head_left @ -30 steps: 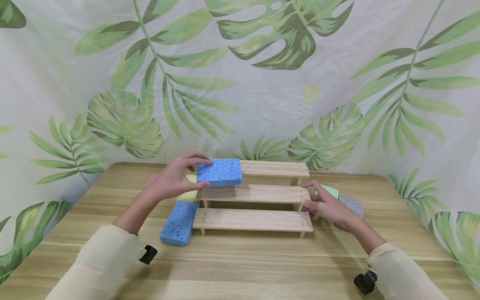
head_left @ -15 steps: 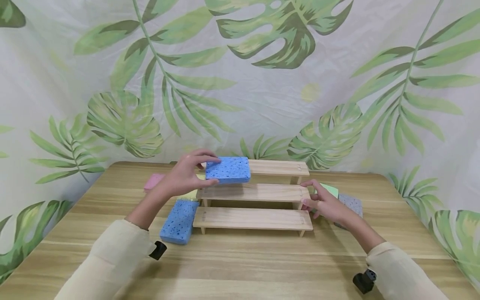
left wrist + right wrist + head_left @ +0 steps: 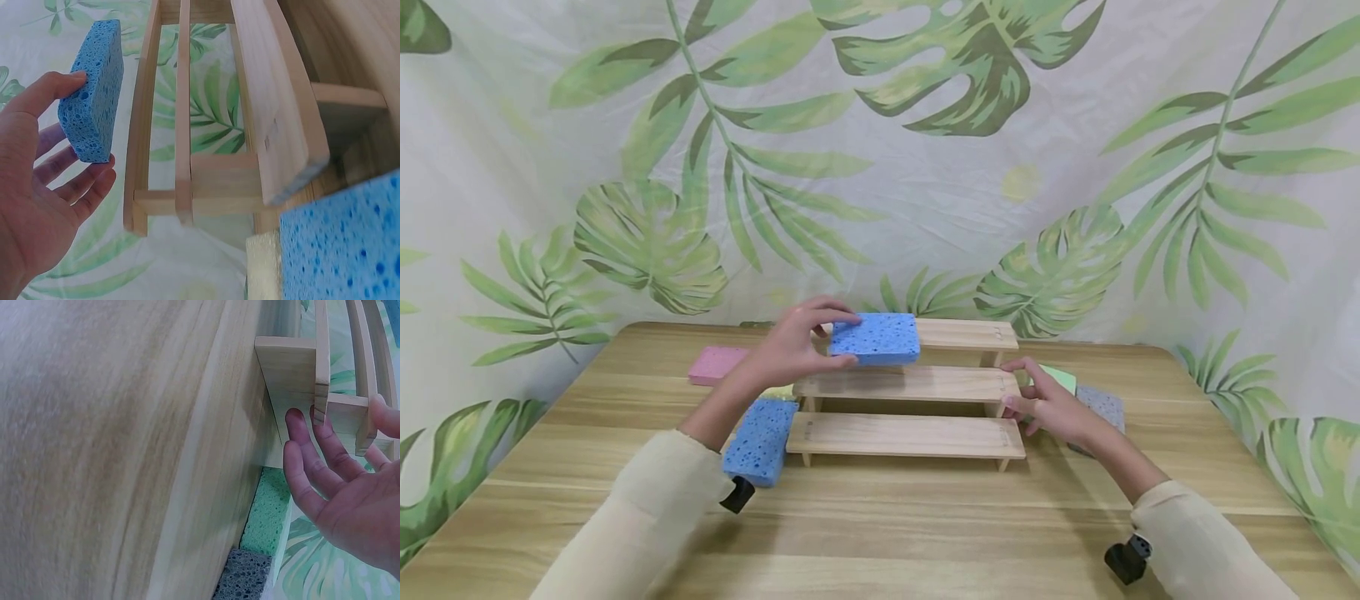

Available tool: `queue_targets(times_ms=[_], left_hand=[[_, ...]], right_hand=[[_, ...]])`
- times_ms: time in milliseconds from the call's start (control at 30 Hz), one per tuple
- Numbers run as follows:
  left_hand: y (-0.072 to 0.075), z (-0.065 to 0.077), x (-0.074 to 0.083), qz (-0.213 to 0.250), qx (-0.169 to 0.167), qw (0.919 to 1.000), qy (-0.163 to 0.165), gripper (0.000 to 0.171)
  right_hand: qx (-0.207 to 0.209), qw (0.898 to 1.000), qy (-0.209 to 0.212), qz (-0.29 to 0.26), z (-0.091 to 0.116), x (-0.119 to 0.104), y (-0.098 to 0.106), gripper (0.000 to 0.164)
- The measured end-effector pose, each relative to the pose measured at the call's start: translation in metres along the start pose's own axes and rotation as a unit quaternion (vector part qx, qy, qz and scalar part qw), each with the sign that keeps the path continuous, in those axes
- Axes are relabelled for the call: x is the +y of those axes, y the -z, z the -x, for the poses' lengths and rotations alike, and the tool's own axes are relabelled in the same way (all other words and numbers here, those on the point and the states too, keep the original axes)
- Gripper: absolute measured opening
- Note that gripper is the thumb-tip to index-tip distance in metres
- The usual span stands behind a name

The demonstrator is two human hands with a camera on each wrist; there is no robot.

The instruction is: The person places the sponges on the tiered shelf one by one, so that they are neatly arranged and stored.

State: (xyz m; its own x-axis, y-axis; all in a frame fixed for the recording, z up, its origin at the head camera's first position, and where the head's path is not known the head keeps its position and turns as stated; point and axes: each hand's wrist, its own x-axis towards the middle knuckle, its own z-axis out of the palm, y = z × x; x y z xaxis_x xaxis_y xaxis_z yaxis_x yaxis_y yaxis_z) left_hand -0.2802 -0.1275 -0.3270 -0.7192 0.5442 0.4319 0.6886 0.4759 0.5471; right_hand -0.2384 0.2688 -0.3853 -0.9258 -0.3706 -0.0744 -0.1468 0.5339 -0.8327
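Note:
My left hand [image 3: 797, 346] holds a blue sponge [image 3: 876, 338] by its left end, thumb in front and fingers behind. The sponge is level, in front of the top board's left half in the head view; the left wrist view shows a gap between this sponge [image 3: 100, 87] and the boards. Below it stands a three-step wooden shelf [image 3: 902, 435]. My right hand [image 3: 1052, 407] grips the right end of its middle board between thumb and index finger. In the right wrist view, the other fingers [image 3: 306, 465] curve loosely beside the lower board.
Left of the shelf lie a second blue sponge [image 3: 762, 442], a partly hidden yellow sponge [image 3: 782, 391] and a pink sponge [image 3: 715, 365]. At the right are a green sponge [image 3: 1060, 380] and a grey sponge [image 3: 1103, 407]. A leaf-print cloth [image 3: 925, 208] hangs behind the table.
My left hand has carried the blue sponge to the right along the upper steps. The pink sponge has come into fuller view behind that arm. My right hand stays in place.

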Motion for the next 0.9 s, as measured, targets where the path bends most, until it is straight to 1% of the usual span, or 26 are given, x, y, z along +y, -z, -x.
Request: queue_targets(times_ms=[200,400,533,900], left_hand=[[-0.009,-0.011,0.003,-0.001,-0.001,1.0000,-0.006,0.050],[-0.018,-0.020,0.008,-0.002,-0.002,1.0000,0.004,0.052],[-0.023,-0.026,0.011,0.002,-0.007,0.9999,0.007,0.052],[-0.034,-0.042,0.013,0.019,-0.014,0.9997,0.002,0.048]], right_hand=[[-0.001,1.000,0.001,-0.005,0.001,0.000,-0.001,0.051],[0.000,1.000,0.000,-0.006,0.002,-0.001,-0.001,0.052],[-0.001,1.000,0.000,-0.007,0.002,-0.001,0.000,0.052],[0.000,1.000,-0.005,-0.006,0.000,0.000,0.000,0.053]])
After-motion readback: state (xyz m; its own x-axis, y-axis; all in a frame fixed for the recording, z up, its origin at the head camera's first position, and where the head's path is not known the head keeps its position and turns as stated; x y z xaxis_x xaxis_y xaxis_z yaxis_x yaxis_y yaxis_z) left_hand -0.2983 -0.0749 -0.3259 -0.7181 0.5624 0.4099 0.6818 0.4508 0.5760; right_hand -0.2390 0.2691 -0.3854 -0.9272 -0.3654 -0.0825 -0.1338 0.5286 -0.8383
